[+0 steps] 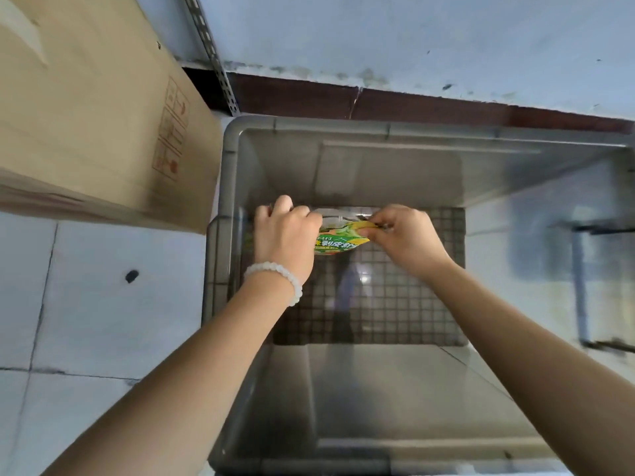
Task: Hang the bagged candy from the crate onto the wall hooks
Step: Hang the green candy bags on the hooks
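Both hands reach down into a grey plastic crate (237, 156) that sits on a pale tiled floor (103, 304). Between them is a bag of candy (338, 240), green and yellow with printed characters and a silvery upper part, held above the crate's gridded bottom (378, 304).

The left hand (287, 235) is seen from the back, its fingers curled over the bag's left edge and gripping it; its knuckles lie close to the crate's left wall. A bracelet of white beads (278, 278) circles the wrist just behind this hand.

The right hand (403, 235) pinches the bag's upper right corner between thumb and fingertips, its other fingers folded in. The bag spans the gap from one hand to the other, so that both touch it and neither touches the other. Whether the bag's lower edge rests on the grid or hangs clear of it cannot be told.

Left of the left hand, outside the crate, a brown cardboard box (96, 115) with red printed marks stands just beside the crate's corner. Beyond both hands a dark red skirting strip (412, 104) runs along the foot of a pale blue wall (412, 39), and a perforated metal upright (209, 46) rises against the wall above the box. To the right of the right hand, past the crate wall, dark metal bars (580, 286) show blurred.
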Tool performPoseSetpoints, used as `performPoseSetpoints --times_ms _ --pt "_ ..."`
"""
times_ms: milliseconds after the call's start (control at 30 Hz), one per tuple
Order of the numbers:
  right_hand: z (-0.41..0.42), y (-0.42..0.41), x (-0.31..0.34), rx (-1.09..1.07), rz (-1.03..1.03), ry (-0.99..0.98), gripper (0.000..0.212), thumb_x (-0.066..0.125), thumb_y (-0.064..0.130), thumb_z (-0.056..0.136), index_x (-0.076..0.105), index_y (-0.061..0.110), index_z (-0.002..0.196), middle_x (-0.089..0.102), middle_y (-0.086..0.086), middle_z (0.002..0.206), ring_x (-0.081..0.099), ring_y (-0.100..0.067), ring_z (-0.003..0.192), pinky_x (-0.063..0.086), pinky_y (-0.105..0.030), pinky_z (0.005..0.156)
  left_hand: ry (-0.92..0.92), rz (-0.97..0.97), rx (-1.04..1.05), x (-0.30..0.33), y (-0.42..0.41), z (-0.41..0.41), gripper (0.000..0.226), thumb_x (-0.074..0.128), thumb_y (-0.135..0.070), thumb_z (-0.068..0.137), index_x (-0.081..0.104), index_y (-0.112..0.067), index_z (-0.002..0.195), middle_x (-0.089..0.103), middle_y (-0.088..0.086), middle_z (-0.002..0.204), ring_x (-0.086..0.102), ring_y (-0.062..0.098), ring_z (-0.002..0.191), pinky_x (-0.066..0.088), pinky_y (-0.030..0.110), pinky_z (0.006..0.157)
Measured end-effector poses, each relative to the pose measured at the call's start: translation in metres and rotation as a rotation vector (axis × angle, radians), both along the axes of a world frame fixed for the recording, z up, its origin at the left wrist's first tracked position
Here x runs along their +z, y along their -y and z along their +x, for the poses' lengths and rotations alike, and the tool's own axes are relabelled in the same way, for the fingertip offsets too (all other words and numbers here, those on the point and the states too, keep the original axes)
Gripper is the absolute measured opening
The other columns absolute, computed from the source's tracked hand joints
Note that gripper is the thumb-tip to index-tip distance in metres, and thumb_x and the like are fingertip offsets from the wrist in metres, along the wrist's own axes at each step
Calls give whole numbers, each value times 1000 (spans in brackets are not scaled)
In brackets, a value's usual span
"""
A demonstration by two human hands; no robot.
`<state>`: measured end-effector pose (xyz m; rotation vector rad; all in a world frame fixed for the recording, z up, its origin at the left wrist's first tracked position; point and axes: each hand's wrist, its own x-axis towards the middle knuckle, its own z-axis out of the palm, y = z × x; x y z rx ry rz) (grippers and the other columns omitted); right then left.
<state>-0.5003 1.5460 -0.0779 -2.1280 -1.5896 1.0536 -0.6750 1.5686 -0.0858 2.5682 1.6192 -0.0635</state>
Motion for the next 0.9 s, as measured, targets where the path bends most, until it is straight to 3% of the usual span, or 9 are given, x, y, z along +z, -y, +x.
performPoseSetpoints --times_ms 200,333,500,600,800,900 --pt "4 21 48 -93 -98 -68 19 79 20 70 63 10 70 52 8 59 43 -3 55 33 -17 51 124 -22 21 44 23 -5 12 75 -12 70 67 -11 79 64 9 58 54 30 72 30 34 62" --pt "12 46 108 -112 -131 -73 20 80 23 68 63 14 72 50 11 58 43 -2 54 32 -8 47 167 -63 -6 103 40 -4 18 76 -15 69 60 -11 75 64 10 58 52 30 68 32 33 59" --pt "19 71 207 -118 -127 -87 19 81 21 66 66 12 72 45 9 52 41 -3 44 31 -11 43 267 -47 -37 196 53 -4 14 71 -22 77 63 -11 75 69 5 70 55 29 74 34 34 65" --pt "28 82 272 -142 -65 -70 20 81 21 66 66 9 72 47 5 54 39 -5 50 29 -15 47 274 -55 -51 252 51 -4 14 72 -23 75 63 -13 72 70 0 76 54 28 81 26 35 67" --pt "57 103 402 -184 73 -83 16 79 20 69 64 16 70 45 9 53 37 -7 50 27 -15 46 412 -113 -92 369 46 10 14 76 -11 68 62 -10 66 67 3 69 56 29 82 37 35 75" --pt "75 112 455 -237 132 -105 21 77 22 71 57 18 66 49 7 58 40 -9 54 30 -19 48 371 -3 -173 439 52 28 11 76 -13 71 64 -11 69 67 4 72 57 27 82 37 35 75"
